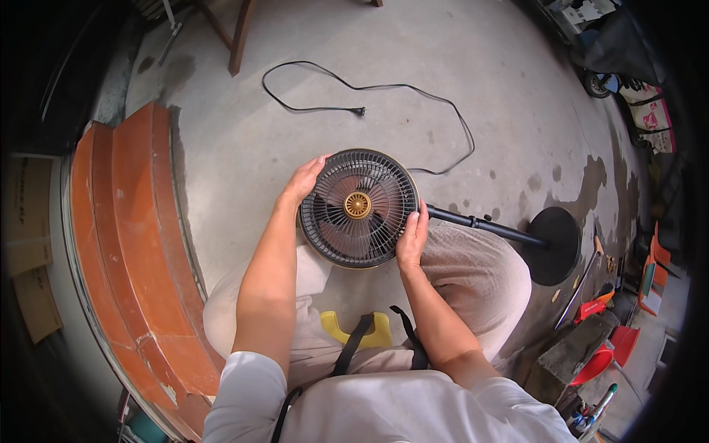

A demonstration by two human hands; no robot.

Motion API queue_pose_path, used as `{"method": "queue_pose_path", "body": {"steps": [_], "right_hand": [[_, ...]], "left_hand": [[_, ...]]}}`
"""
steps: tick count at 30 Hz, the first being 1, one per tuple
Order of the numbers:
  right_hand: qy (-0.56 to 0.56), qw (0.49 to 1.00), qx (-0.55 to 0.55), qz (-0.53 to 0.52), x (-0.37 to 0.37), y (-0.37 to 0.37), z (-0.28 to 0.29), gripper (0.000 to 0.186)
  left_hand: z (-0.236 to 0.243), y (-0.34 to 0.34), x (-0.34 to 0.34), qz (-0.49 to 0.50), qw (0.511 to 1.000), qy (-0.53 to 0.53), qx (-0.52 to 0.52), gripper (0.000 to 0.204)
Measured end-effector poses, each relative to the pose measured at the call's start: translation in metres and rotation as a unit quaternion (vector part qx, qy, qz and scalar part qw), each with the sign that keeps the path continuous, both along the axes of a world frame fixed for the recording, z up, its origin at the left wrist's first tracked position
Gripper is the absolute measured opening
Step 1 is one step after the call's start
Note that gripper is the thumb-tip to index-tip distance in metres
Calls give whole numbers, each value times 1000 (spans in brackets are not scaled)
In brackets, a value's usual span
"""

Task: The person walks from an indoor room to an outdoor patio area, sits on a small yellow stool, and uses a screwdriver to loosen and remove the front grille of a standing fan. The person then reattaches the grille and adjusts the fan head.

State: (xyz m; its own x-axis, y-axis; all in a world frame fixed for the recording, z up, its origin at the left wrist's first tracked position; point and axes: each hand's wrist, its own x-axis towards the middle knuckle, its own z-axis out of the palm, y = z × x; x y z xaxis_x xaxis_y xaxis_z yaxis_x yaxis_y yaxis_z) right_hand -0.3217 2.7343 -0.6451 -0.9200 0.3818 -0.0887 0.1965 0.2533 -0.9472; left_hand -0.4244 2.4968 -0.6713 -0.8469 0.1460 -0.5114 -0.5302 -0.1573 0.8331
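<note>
A black pedestal fan [336,229] faces up in front of my lap, with dark blades behind its round wire grille and a gold hub cap [357,205] in the middle. My left hand [303,181] grips the upper left of the grille's rim. On the lower right side, my right hand [412,240] holds the rim with its fingers along the edge. The fan's black pole [487,225] runs off to the right over my knee, ending in a round black base [550,247] tipped on its side. The back of the fan is hidden.
A black power cord [428,90] loops across the concrete floor, its plug [360,111] lying beyond the fan. Orange tiled steps [140,244] rise at the left. Wooden legs [242,37] stand at the far side. Red tools [591,310] and a concrete block [565,358] are at the right.
</note>
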Motion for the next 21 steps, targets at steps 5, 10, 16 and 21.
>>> {"method": "queue_pose_path", "body": {"steps": [5,10,16,21], "right_hand": [[0,997,-71,-8,-2,5,-4,42],[-6,999,-42,26,-11,8,16,42],[-1,989,-138,49,-12,14,8,43],[-27,995,71,66,-15,9,23,41]], "left_hand": [[-1,4,5,1,998,43,-48,35],[7,5,11,7,993,54,-107,37],[13,9,16,-7,988,64,-143,38],[15,9,15,-20,967,90,-240,35]]}}
